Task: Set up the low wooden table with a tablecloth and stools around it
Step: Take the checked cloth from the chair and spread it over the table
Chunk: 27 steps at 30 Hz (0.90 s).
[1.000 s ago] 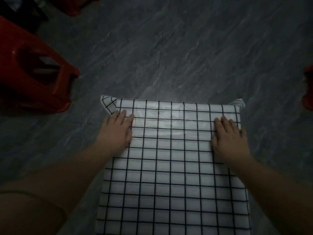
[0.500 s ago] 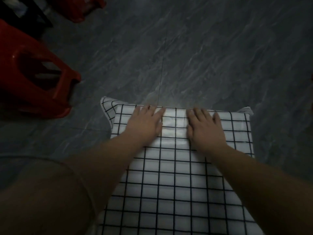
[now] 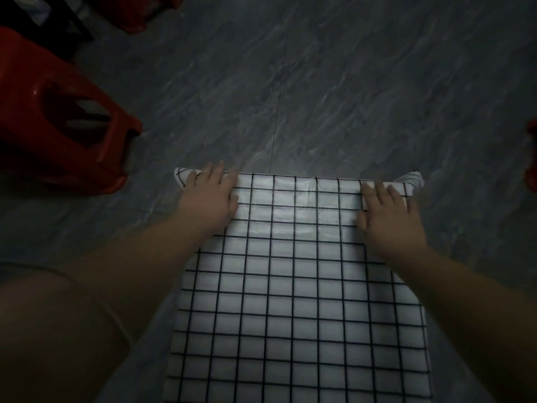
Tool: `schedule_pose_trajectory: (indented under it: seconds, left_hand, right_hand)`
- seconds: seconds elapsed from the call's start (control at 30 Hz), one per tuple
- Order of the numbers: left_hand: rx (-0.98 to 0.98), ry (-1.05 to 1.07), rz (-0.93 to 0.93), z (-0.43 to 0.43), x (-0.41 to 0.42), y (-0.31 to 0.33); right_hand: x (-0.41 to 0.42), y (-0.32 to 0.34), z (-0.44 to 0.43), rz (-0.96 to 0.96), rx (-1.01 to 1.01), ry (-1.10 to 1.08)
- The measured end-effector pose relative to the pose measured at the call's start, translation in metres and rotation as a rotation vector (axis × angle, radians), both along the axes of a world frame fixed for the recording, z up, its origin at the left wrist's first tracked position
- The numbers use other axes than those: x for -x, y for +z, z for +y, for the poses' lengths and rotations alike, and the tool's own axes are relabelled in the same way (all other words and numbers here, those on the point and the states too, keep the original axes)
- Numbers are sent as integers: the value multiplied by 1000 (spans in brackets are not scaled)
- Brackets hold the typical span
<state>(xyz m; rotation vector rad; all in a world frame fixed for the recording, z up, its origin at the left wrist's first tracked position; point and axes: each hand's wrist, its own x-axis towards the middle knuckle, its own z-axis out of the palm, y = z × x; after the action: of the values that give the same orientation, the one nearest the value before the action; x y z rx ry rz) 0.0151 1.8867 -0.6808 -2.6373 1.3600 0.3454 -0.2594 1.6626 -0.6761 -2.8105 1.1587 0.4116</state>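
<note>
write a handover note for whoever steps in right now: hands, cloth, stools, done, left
Left hand: open, flat on the checked tablecloth by its far left corner.
Right hand: open, flat by the far right corner.
Done: cloth spread out flat.
Stools: red stool on the floor to the left, apart from the cloth; second red stool farther back.
Left: tidy the bunched far corners, bring the stools in around it.

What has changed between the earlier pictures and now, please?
Both hands slid apart along the far edge of the cloth: the left hand to the left corner, the right hand towards the right corner. Half a second ago they lay side by side in the middle. Both lie flat; nothing was gripped or let go. The cloth and the red stool stayed in place.
</note>
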Motion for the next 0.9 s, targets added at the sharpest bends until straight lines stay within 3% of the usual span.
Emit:
schedule_pose_trajectory:
  seconds: [0.23,0.53,0.73,0.9]
  left_hand:
    - [33,-20,74,11,66,68]
    - [41,133,195,102,147,234]
    - [224,194,117,169,191,367]
    - [299,238,61,231,225,439]
  right_hand:
    - [5,68,73,-51,-70,63]
    - [56,237,154,-86,-140,-15]
    - [94,353,228,-223,-121,-14]
    - [116,422,283,-295,-130,62]
